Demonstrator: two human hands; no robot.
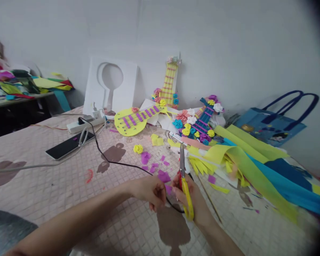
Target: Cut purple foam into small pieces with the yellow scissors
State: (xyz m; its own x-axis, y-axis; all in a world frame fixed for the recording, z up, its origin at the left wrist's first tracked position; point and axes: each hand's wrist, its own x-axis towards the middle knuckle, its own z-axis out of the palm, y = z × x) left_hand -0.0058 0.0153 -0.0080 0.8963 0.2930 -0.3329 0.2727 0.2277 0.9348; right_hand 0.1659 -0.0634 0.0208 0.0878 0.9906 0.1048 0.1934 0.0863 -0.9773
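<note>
My right hand (193, 199) is closed around scissors (187, 204) with yellow handles, their metal blades pointing away from me. At its thumb and fingertips is a small purple paper piece (168, 189). Just to the left, my left hand (149, 192) is curled with its fingers bent in near that piece. Whatever its fingertips hold is hidden. Beyond the hands lie more purple paper scraps (164, 176) and a crumpled yellow paper flower (138, 149).
A black cable (122, 164) runs from a power strip (84, 124) to under my hands. A yellow paper guitar (129, 122) and a flower-covered blue guitar (204, 119) lie behind. Yellow crepe paper (252, 170), a thin stick (209, 199) and a blue bag (272, 124) are right.
</note>
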